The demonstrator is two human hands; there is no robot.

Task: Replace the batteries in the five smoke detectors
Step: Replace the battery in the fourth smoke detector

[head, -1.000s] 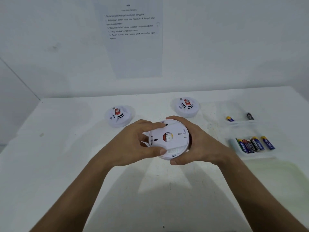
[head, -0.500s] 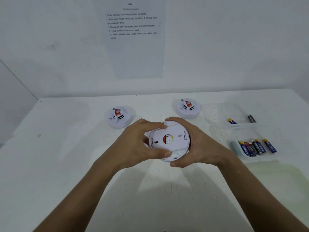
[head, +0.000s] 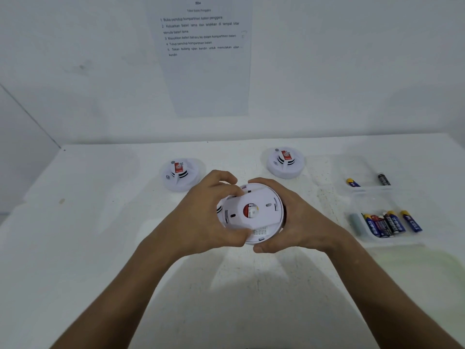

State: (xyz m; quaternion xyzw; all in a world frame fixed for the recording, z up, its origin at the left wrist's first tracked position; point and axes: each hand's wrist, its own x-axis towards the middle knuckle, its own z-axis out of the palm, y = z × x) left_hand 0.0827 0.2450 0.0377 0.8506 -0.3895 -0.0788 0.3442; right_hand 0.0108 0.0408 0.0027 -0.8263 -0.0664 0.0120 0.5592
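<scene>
White smoke detector (head: 254, 214), held underside-up above the bench's middle, is gripped by left hand (head: 211, 212) on its back plate and right hand (head: 297, 220) round its body; the plate has rotated slightly, suggesting the cover is unlocking.

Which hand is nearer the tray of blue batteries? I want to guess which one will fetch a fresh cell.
Right. The right hand grips the held detector beside the battery tray; the left hand holds the detector's far side.

White smoke detectors (head: 254, 212) carry red centre labels; the batteries (head: 388, 222) are blue, black and yellow-tipped on a white table (head: 100, 235).
</scene>
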